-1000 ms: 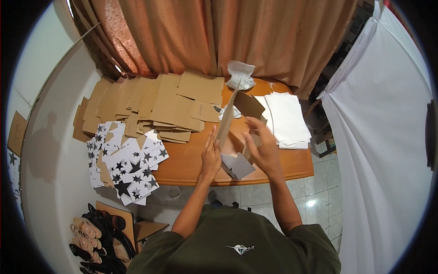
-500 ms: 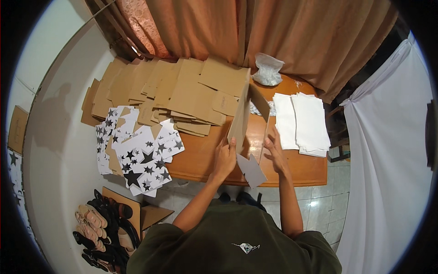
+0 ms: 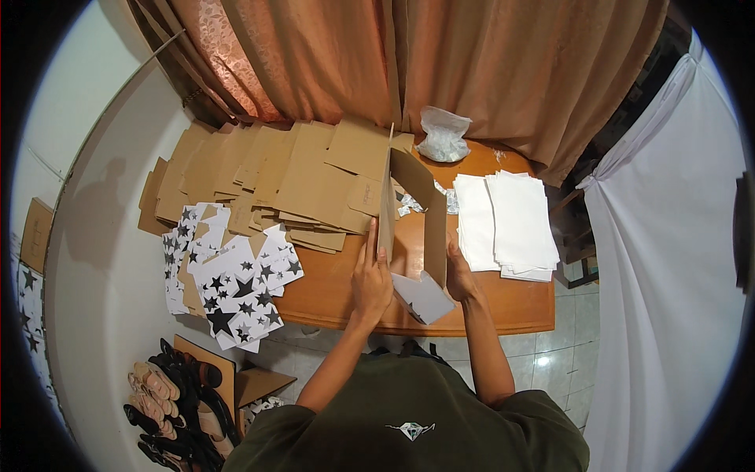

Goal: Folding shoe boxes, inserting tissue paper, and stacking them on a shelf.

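Note:
A partly folded cardboard box [image 3: 435, 228] stands up between my hands over the table's front edge. Its panels are brown on the inside, and a white flap [image 3: 425, 299] with a dark printed spot hangs at the near end. My left hand [image 3: 371, 283] grips the left panel, fingers stretched along its outer side and thumb near its edge. On the other side, my right hand [image 3: 462, 275] holds the right panel, thumb up and most fingers hidden behind the hand.
Flat brown cardboard pieces [image 3: 307, 169] overlap across the table's left; star-printed sheets [image 3: 244, 295] overhang its front edge. White sheets [image 3: 519, 224] lie stacked at right. A clear plastic bag [image 3: 444, 135] and small packets [image 3: 409, 204] sit farther back. Shoes [image 3: 185, 393] stand at lower left.
The box's side panels have spread and turned more upright. My left hand has shifted along the left panel with its fingers straighter. The whole view has swung slightly.

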Tool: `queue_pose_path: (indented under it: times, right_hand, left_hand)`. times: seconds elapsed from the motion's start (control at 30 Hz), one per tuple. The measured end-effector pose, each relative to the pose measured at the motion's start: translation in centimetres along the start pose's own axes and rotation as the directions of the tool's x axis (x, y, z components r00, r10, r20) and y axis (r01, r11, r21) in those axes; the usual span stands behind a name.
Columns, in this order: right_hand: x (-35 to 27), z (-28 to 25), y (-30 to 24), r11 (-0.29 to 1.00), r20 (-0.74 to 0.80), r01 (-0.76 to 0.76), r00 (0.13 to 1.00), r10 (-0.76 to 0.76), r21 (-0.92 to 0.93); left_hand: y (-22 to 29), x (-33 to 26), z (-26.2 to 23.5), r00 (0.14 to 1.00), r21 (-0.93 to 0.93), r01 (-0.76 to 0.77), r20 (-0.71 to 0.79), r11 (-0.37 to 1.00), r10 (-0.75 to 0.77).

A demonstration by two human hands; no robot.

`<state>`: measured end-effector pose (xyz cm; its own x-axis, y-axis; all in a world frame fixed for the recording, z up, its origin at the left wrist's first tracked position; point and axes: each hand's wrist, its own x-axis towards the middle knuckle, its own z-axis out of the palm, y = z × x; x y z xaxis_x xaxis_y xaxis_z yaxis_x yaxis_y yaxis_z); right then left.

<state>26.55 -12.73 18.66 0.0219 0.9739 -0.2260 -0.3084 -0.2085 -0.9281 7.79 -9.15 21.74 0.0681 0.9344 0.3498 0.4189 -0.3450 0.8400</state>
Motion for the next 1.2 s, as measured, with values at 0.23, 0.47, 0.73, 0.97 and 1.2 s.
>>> queue_pose_path:
  times: [0.23,0.47,0.73,0.97,1.2]
  right_hand:
    - [-2.1,3.0,-5.4,0.988,-0.139,0.057,0.987,-0.077,-0.143]
    - [-2.1,0.7,-5.9,0.955,-0.134,0.061,0.986,-0.103,-0.290]
    - [0.4,-0.4,-0.6,0.897,-0.200,-0.032,0.978,-0.063,-0.440]
    - [3.0,-1.0,5.5,0.893,-0.238,0.062,0.954,-0.184,-0.445]
    - [4.1,-0.9,7.0,0.885,-0.260,-0.044,0.962,-0.089,-0.464]
  left_hand:
    - [-0.3,-1.3,-0.1,0.971,0.083,0.092,0.212,0.992,-0.108]
    - [-1.3,-2.1,0.9,0.859,0.041,0.300,0.422,0.953,-0.288]
    - [-1.7,-3.2,0.2,0.900,0.133,0.147,0.394,0.980,-0.188]
    - [-6.5,-5.0,-0.8,0.861,0.256,0.055,0.477,0.965,-0.176]
    - [-11.5,-6.6,-0.2,0.881,0.301,0.067,0.429,0.951,-0.198]
